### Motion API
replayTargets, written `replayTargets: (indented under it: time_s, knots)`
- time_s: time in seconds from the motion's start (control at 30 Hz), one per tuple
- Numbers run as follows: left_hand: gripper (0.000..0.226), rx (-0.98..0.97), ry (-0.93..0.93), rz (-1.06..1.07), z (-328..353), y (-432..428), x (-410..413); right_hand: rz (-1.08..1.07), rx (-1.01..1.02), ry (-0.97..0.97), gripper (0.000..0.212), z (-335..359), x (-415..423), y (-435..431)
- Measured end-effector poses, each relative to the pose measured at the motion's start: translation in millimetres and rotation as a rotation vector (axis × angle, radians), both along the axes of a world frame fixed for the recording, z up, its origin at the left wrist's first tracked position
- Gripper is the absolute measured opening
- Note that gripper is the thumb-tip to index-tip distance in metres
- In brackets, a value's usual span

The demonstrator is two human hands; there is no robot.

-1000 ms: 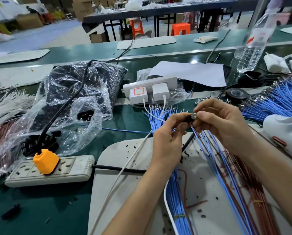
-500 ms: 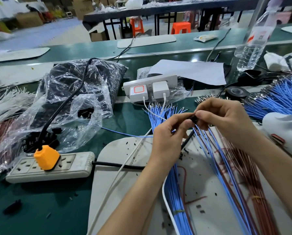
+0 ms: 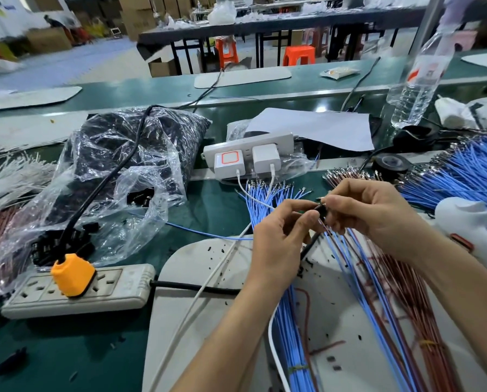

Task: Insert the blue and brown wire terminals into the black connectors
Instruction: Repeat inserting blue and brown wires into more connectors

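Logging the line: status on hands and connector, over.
Left hand and right hand both pinching the connector between them. Blue and brown wires trail down from it. Nothing in the way; seating not visible.

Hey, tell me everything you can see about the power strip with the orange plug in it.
The power strip is an off-white plastic bar lying flat on the green table at the left. It has a row of sockets on top. An orange plug with a black cable fills one. Its own black cord leaves the right end and runs onto the pale mat.
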State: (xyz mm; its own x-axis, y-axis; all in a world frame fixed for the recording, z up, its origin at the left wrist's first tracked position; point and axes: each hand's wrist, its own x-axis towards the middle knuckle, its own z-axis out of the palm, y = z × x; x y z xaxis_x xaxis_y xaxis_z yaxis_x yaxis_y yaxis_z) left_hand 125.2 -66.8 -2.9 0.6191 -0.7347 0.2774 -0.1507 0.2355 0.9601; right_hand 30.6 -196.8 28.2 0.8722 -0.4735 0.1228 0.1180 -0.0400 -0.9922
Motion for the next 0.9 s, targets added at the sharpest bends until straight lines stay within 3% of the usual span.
replayTargets:
  time_s: [0.17,0.3,0.53,0.63,0.9]
  knots:
    - [0.016,-0.017,0.029,-0.049,2,0,-3,0.053,0.193,0.015,0.016,-4,1,-3]
    - [0.015,-0.006,0.005,-0.012,1,1,-2,0.014,0.135,0.088,0.023,-6,1,-3]
    - [0.016,0.018,-0.038,0.0,2,2,-1,0.048,0.107,0.063,0.017,-4,-1,-6]
    - [0.015,0.014,-0.038,-0.015,3,3,-1,0.093,0.108,0.052,0.005,-3,-3,-8]
    - [0.011,0.008,-0.064,-0.016,2,3,-2,0.144,0.079,0.033,0.009,-2,-5,-12]
